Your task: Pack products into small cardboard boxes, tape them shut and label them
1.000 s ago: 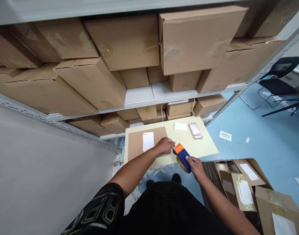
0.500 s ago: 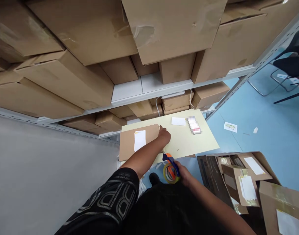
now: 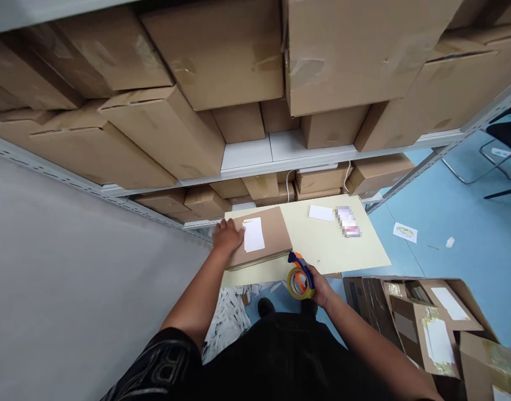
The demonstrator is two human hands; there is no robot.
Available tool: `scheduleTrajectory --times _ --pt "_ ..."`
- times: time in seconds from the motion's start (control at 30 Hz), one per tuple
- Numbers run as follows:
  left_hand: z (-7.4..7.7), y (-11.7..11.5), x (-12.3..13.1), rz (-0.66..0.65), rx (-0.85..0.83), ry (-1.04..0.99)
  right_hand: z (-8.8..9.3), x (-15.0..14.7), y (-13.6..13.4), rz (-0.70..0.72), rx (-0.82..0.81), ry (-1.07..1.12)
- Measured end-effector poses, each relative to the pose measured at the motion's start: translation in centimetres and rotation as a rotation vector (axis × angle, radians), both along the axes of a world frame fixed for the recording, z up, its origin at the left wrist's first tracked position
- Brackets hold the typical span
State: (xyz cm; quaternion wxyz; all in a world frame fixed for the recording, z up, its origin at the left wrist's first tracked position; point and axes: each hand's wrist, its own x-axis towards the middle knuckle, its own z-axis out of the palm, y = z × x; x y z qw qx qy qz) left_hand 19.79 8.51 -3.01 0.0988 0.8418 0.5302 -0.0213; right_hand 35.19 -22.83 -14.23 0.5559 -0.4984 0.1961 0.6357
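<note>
A flat brown cardboard box (image 3: pixel 276 228) with a white label (image 3: pixel 254 234) lies on the left part of the cream tabletop (image 3: pixel 330 250). My left hand (image 3: pixel 228 238) grips the box's left edge, thumb over the top face beside the label. In front of the table's near edge, my right hand (image 3: pixel 320 287) is closed around the handle of a blue and orange tape dispenser (image 3: pixel 301 275). A roll of clear yellowish tape sits on the dispenser. My right hand partly covers the handle.
White paper slips (image 3: pixel 321 213) and a blurred printed packet (image 3: pixel 348 221) lie on the table's right. Shelves of cartons (image 3: pixel 222 55) rise behind. A large carton (image 3: pixel 355 301) holding labelled boxes stands at lower right. Shredded paper (image 3: pixel 225 320) lies below; a grey wall (image 3: pixel 71 267) is left.
My left hand has moved from the box's right edge to its left edge. The tape dispenser stays in my right hand. The whole view has shifted somewhat.
</note>
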Motion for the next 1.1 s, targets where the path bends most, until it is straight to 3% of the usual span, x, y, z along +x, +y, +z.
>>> scheduleTrajectory --times 0.07,0.17,0.3,0.43,0.6,0.73,0.87,0.93,1.0,1.1 --pt "-0.8 0.3 -5.1 -0.039 -0.062 -0.005 0.4 1.4 1.9 -0.007 -0.054 0.002" --pt "-1.6 -1.9 -10.4 -0.163 -0.070 -0.035 1.5 4.1 5.1 -0.009 -0.065 -0.022" --pt "-1.3 -6.5 -13.1 -0.432 -0.037 -0.049 3.2 7.7 9.0 0.067 -0.057 -0.056" --pt "-1.2 -8.3 -11.1 -0.598 0.008 -0.039 3.7 9.7 11.7 0.178 -0.103 -0.054" --pt "-1.9 -8.3 -8.1 -0.540 0.000 -0.027 3.6 9.7 13.0 0.195 -0.105 -0.113" --pt "-1.9 -9.1 -6.7 -0.415 -0.016 -0.056 2.9 6.3 8.6 0.143 -0.101 -0.159" --pt "-2.2 -10.7 -3.5 -0.253 -0.049 -0.049 0.7 -0.9 1.1 0.081 -0.032 -0.051" --pt "-2.5 -11.9 -1.7 -0.196 -0.065 -0.043 -0.2 -3.6 -1.2 0.047 -0.011 0.020" --pt "-2.8 -13.6 -0.7 -0.179 -0.075 -0.048 -0.5 -4.2 -1.9 -0.037 -0.012 0.049" --pt "-3.0 -16.2 -1.1 -0.292 -0.111 -0.081 0.0 -0.6 -0.6 -0.122 -0.037 0.030"
